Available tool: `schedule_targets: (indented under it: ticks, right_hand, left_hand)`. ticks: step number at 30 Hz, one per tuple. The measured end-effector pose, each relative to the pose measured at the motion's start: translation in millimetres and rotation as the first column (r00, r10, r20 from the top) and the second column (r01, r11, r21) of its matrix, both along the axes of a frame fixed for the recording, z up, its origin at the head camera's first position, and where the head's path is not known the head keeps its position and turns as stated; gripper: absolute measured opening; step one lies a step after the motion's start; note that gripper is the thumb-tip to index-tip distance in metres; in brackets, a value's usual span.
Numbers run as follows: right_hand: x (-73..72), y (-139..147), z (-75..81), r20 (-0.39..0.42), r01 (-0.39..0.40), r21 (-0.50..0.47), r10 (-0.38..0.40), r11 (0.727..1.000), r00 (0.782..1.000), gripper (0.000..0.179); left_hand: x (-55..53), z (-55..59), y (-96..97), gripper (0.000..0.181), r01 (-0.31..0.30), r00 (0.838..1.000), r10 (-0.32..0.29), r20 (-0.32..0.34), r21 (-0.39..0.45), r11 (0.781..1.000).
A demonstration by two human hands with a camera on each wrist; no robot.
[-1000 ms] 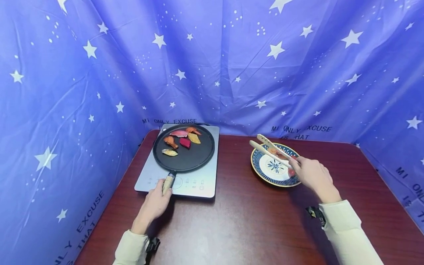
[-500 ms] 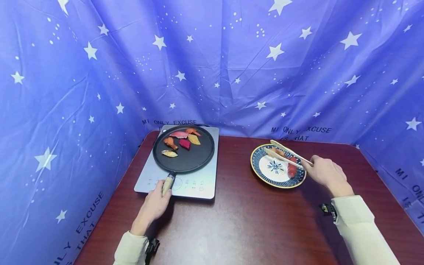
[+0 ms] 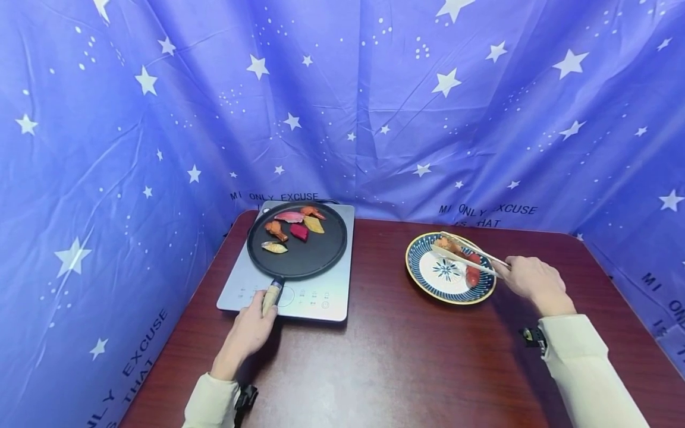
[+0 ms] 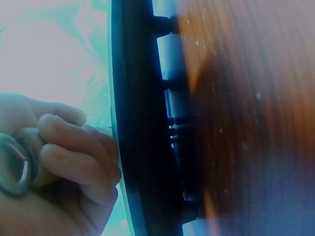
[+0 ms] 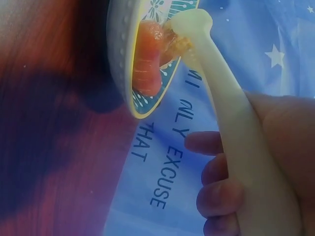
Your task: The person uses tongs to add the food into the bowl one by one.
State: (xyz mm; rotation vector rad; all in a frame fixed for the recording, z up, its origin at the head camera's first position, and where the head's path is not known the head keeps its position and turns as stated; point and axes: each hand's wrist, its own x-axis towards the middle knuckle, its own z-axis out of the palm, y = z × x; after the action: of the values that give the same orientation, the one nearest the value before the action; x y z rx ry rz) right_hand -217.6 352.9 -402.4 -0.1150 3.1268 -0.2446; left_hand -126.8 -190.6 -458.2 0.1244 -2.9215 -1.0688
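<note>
My left hand (image 3: 248, 327) grips the tan handle (image 3: 272, 296) of a black frying pan (image 3: 318, 255). Several food pieces lie in the pan, among them a drumstick-like piece (image 3: 276, 230) and a dark red piece (image 3: 299, 232). In the left wrist view, fingers curl round the handle, whose end bears a metal ring (image 4: 17, 167). My right hand (image 3: 535, 282) holds pale tongs (image 5: 241, 132) over a blue-patterned plate (image 3: 428, 288). Their tips lie at a brown, fried-looking piece (image 3: 445, 244) on the plate's far side. A red sausage (image 5: 148, 64) lies nearer the hand.
The pan stands on a silver induction cooker (image 3: 332, 306) at the table's left. Dark red wood makes up the table (image 3: 385, 351). A blue curtain with stars (image 3: 369, 148) hangs close behind the table and along both sides.
My right hand has drawn back to the right, bringing the tongs' tips down onto the brown piece; the tips have come closer together. The left hand and pan stay put.
</note>
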Motion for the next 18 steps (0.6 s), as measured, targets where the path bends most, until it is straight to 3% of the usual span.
schedule_targets:
  ticks: [18]
  right_hand:
    - [4.5,-8.8,3.4,0.054,-0.043,-0.02,0.044,0.999,0.998,0.061]
  left_hand:
    - [-1.6,-2.6,-0.5,0.038,-0.002,1.0,0.002,0.002,-0.006,1.0]
